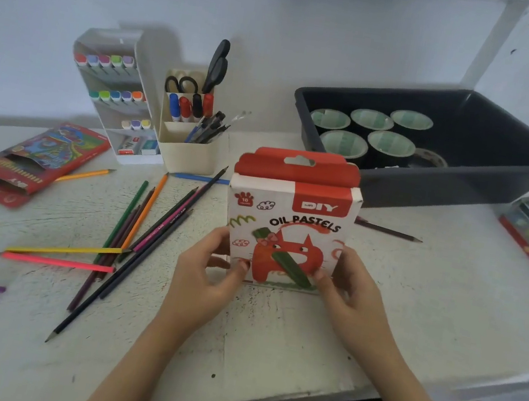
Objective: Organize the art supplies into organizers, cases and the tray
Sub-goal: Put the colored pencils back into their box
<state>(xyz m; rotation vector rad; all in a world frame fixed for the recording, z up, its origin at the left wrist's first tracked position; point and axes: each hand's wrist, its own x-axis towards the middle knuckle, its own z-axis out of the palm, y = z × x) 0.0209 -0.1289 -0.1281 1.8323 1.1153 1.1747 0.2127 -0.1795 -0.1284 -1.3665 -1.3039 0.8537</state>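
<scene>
Fingers point(238, 267) pinch the oil pastels box point(292, 211) from both sides

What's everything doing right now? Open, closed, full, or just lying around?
Pastels box: upright, held by left hand and right hand.
Pencil box: lying open.
Pencils: loose on table.
Tray: holding tape rolls.
Marker case: open, markers inside.
Scissors: standing in organizer.

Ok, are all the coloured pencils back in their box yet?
No, many coloured pencils lie loose on the table, beside the open red pencil box.
</scene>
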